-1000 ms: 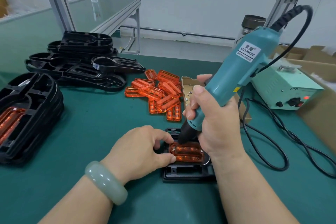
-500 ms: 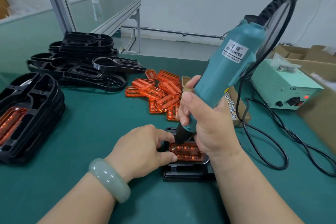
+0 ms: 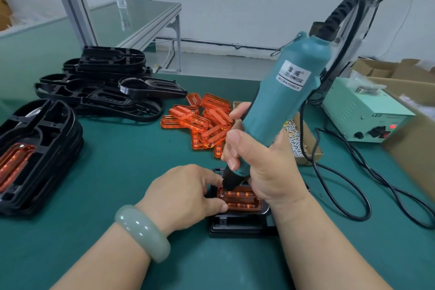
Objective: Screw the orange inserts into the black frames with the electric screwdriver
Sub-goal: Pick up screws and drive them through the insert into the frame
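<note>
Nearest, the left hand (image 3: 186, 193), with a pale green bracelet (image 3: 141, 231) on its wrist, rests on the green worktop (image 3: 117, 172), its fingers curled so that thumb and forefinger pinch the left end of an orange insert (image 3: 242, 200). That insert sits in a black frame (image 3: 235, 223) lying flat on the worktop. The right hand (image 3: 266, 165) has its fingers wrapped round the lower body of the teal electric screwdriver (image 3: 282, 106), which leans to the right with its tip on the insert's far left corner. To the left stands a stack of frames (image 3: 40, 148), the top one holding an insert. Beyond lie loose orange inserts (image 3: 204, 120), a box of screws (image 3: 294, 139), more empty frames (image 3: 106, 85) and a pale green power box (image 3: 362, 110).
</note>
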A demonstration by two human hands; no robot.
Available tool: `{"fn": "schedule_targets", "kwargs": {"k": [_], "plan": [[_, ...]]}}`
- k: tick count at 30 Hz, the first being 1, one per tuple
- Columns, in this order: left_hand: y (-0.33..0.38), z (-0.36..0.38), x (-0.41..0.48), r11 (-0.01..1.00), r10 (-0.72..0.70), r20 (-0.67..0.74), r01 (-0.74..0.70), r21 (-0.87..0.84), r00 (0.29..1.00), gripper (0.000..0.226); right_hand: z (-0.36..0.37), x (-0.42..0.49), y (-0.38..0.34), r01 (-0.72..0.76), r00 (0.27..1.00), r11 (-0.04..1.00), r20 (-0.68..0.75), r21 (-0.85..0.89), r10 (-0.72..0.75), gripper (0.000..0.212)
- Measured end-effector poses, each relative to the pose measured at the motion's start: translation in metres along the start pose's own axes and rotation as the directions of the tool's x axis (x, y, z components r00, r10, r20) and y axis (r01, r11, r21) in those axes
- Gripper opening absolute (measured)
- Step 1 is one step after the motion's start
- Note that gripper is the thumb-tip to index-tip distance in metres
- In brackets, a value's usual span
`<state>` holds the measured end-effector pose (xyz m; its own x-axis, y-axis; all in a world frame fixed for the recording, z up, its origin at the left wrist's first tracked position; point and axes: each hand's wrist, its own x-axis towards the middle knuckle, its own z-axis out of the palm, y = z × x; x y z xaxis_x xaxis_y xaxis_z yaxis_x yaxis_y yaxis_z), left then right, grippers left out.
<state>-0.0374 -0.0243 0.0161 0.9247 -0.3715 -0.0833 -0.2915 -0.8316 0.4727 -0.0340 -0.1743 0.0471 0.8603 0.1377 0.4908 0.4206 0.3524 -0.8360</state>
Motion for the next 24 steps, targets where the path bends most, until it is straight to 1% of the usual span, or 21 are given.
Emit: {"fn": "schedule_targets", "kwargs": {"k": [4, 7, 11, 13, 15, 17, 18, 19, 21, 22, 24], "plan": [[0.001, 0.000, 0.000, 1.000, -0.005, -0.006, 0.005, 0.010, 1.000, 0.044, -0.007, 0.004, -0.002, 0.036, 0.997, 0.992, -0.076, 0.123, -0.027, 0.022], [0.003, -0.001, -0.002, 1.000, -0.005, -0.012, 0.005, 0.023, 1.000, 0.046, -0.016, 0.005, -0.008, 0.091, 0.977, 0.981, -0.207, 0.170, -0.055, 0.020], [0.007, -0.002, -0.003, 0.999, -0.009, -0.011, 0.009, 0.049, 1.000, 0.047, -0.032, 0.002, -0.014, 0.108, 0.930, 0.968, -0.367, 0.225, -0.018, 0.016], [0.010, -0.004, -0.004, 0.998, -0.004, -0.011, 0.004, 0.061, 1.000, 0.046, -0.037, 0.000, -0.017, 0.121, 0.912, 0.962, -0.409, 0.243, -0.012, 0.015], [0.014, -0.007, -0.004, 0.995, 0.036, -0.033, -0.033, 0.098, 0.999, 0.045, -0.042, -0.003, -0.021, 0.137, 0.903, 0.956, -0.430, 0.258, -0.013, 0.014], [0.018, -0.009, -0.003, 0.989, 0.095, -0.072, -0.086, 0.118, 0.993, 0.052, -0.046, -0.006, -0.024, 0.152, 0.900, 0.949, -0.435, 0.276, -0.018, 0.013], [0.021, -0.009, -0.002, 0.988, 0.132, -0.081, -0.124, 0.090, 0.988, 0.055, -0.048, -0.008, -0.025, 0.157, 0.900, 0.945, -0.435, 0.287, -0.018, 0.012], [0.024, -0.010, -0.002, 0.984, 0.177, -0.069, -0.174, 0.047, 0.982, 0.059, -0.050, -0.009, -0.026, 0.162, 0.899, 0.941, -0.437, 0.296, -0.017, 0.011], [0.031, -0.009, 0.000, 0.963, 0.270, 0.031, -0.270, 0.006, 0.962, 0.070, -0.053, -0.011, -0.029, 0.171, 0.894, 0.934, -0.448, 0.315, -0.012, 0.012], [0.033, -0.007, 0.001, 0.954, 0.295, 0.091, -0.298, 0.019, 0.951, 0.077, -0.054, -0.013, -0.029, 0.174, 0.891, 0.928, -0.454, 0.329, -0.006, 0.013], [0.035, 0.000, 0.002, 0.950, 0.285, 0.158, -0.300, 0.085, 0.945, 0.085, -0.057, -0.014, -0.030, 0.187, 0.882, 0.912, -0.471, 0.364, 0.007, 0.016]]}}
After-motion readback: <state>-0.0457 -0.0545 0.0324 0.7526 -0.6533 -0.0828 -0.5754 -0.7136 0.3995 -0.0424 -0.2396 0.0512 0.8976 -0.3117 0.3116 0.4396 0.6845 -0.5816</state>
